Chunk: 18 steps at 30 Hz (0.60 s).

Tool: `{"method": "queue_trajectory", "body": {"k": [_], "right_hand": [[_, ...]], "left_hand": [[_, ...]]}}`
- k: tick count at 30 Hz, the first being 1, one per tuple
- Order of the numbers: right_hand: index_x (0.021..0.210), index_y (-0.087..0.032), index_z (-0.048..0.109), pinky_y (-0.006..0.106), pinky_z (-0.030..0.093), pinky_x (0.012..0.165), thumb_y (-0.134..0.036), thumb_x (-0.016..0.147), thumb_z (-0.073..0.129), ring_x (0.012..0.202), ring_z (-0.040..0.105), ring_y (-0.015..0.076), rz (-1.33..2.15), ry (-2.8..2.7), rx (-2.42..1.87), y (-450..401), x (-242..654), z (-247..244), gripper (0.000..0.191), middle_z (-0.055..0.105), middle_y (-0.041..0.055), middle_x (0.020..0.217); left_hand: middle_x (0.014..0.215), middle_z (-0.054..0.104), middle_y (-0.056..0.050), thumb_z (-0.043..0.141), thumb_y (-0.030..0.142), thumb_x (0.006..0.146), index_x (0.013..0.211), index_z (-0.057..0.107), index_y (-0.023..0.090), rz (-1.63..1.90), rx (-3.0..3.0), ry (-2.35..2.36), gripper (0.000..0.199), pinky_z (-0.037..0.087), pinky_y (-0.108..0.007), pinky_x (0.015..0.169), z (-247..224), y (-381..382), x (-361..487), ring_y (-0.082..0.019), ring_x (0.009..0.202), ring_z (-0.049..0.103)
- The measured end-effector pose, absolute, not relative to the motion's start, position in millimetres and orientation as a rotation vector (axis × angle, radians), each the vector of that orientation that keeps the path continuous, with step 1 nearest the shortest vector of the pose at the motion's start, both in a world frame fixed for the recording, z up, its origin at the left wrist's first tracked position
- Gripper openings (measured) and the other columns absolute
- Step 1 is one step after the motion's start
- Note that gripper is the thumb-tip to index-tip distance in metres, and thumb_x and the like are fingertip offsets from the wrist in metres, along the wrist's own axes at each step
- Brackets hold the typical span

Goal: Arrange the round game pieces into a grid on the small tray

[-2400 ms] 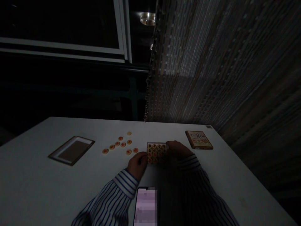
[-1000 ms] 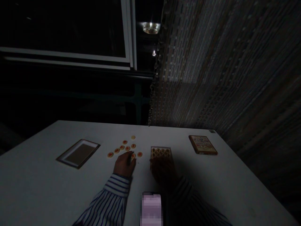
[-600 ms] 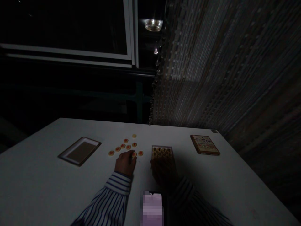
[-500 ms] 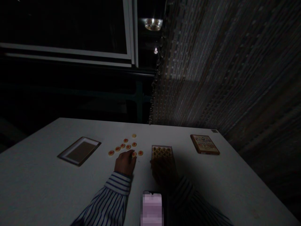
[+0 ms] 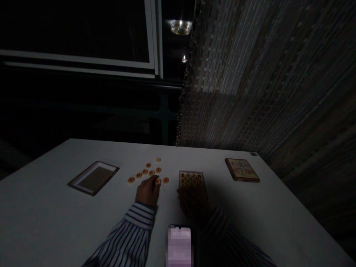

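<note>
My left hand rests on the white table with thumb and index finger curled round a Chinese chess piece with a red character. Several other red-marked pieces lie scattered just beyond it. One pale piece farther back shows no clear mark. A shallow box holds rows of pieces with dark characters. Over the near part of this box lies my right hand, in deep shadow. Its fingertips are too dark to make out, and it hides the box's near rows.
An open, shallow tray-like box half lies on the left of the table. At the right is a printed box. A phone with a blurred screen is at the near edge. A bead-string curtain hangs behind on the right.
Almost nothing differs. My right hand has shifted very slightly on the box, and the view has tilted a little. My left hand stays at the same piece.
</note>
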State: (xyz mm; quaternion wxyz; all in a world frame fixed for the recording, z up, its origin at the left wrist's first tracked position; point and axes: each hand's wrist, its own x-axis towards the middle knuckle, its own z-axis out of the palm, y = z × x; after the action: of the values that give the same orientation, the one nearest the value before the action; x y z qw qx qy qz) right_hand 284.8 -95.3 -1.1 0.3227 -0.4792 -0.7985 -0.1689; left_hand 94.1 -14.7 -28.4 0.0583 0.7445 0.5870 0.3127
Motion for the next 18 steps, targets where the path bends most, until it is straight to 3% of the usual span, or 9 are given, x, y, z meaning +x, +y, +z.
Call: {"method": "queue_trajectory", "body": {"k": [8, 18], "right_hand": [[0.095, -0.017, 0.059, 0.036, 0.034, 0.078, -0.017, 0.078, 0.045, 0.080, 0.049, 0.0185, -0.442, -2.135, -1.252, -97.2, 285.3, 7.5, 0.023, 0.062, 0.0060, 0.088], [0.095, -0.017, 0.059, 0.035, 0.036, 0.078, -0.014, 0.077, 0.045, 0.081, 0.049, 0.0182, -0.469, -2.079, -1.199, -96.6, 285.5, 6.5, 0.023, 0.062, 0.0063, 0.086]], "left_hand": [[0.098, 0.067, -0.009, 0.046, 0.041, 0.077, 0.102, 0.059, 0.017, 1.221, 1.968, 1.724, 0.037, 0.047, -0.033, 0.080, -18.6, -24.9, 103.6, -0.022, 0.089, 0.062], [0.089, 0.067, -0.009, 0.064, 0.041, 0.060, 0.094, 0.059, 0.016, 1.477, 1.378, 1.407, 0.043, 0.051, -0.032, 0.075, -10.4, -31.4, 116.8, -0.019, 0.079, 0.064]]}}
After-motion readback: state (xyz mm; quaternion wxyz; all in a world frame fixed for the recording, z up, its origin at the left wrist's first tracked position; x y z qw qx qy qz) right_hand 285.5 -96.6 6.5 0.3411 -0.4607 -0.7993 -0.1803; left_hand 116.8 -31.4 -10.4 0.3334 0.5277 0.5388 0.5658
